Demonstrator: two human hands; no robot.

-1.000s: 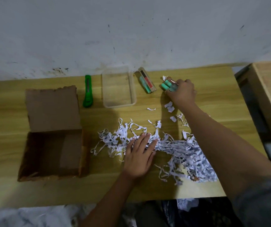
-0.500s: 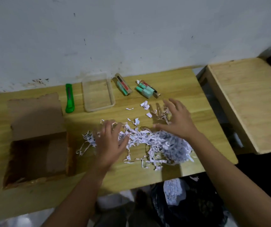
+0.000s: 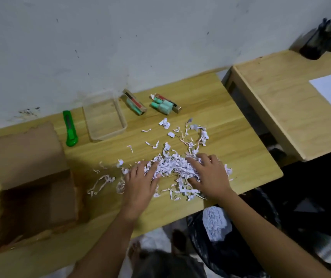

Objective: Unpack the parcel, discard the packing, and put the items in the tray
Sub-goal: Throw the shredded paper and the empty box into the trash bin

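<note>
Shredded paper packing [image 3: 172,167]: lying mid-desk, now being bunched tighter than 0.5 s ago. Left hand [image 3: 140,183] and right hand [image 3: 210,175]: fingers spread, pressing inward on pile, right having drawn nearer. Clear tray [image 3: 120,117]: sitting behind, 2 items [image 3: 150,104] remaining beside it.

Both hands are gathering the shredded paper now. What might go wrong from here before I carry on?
1. Loose strips lie apart from the shredded paper between the left hand and right hand; one scoop will likely miss them.
2. The black bin bag sits below the table edge; shreds may spill past it.
3. The clear tray holds nothing, while the mint items lie on the table with a shred clinging.
</note>
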